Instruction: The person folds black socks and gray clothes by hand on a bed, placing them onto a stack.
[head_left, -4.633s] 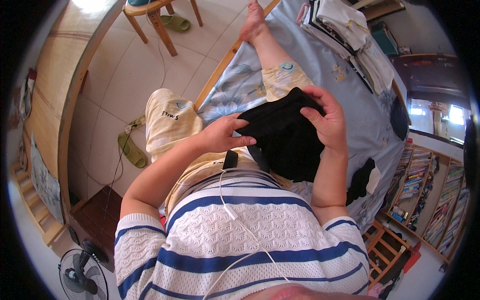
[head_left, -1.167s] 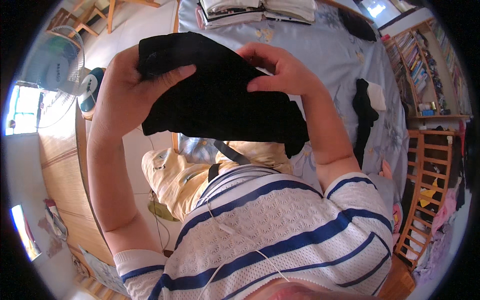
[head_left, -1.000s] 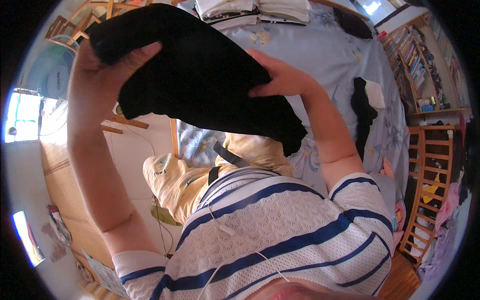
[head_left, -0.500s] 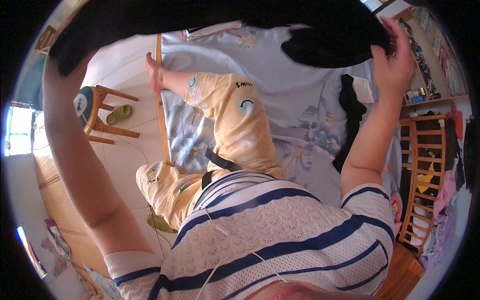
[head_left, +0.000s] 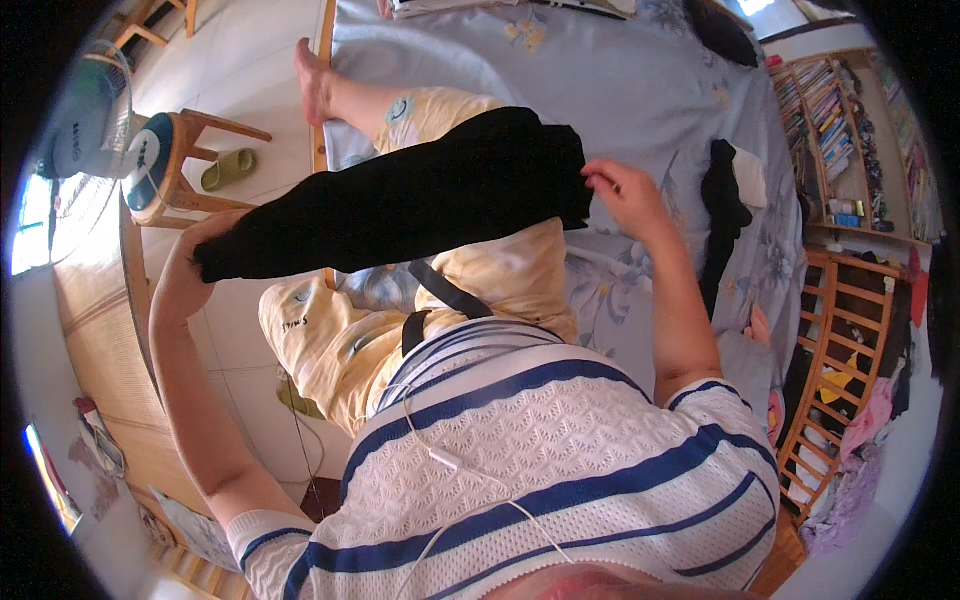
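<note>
Currently, one black garment (head_left: 400, 205) hangs over the left edge of the bed (head_left: 640, 110), its folds lost in the blackness. The left hand (head_left: 185, 265) grips its left end, fingers mostly hidden by cloth; the right hand (head_left: 628, 197) meets its other end, though whether it pinches I cannot tell. Right of the bed, a bookshelf (head_left: 872, 233) holds many books (head_left: 800, 105). Left of the bed lie two green slippers (head_left: 230, 170), one partly hidden.
</note>
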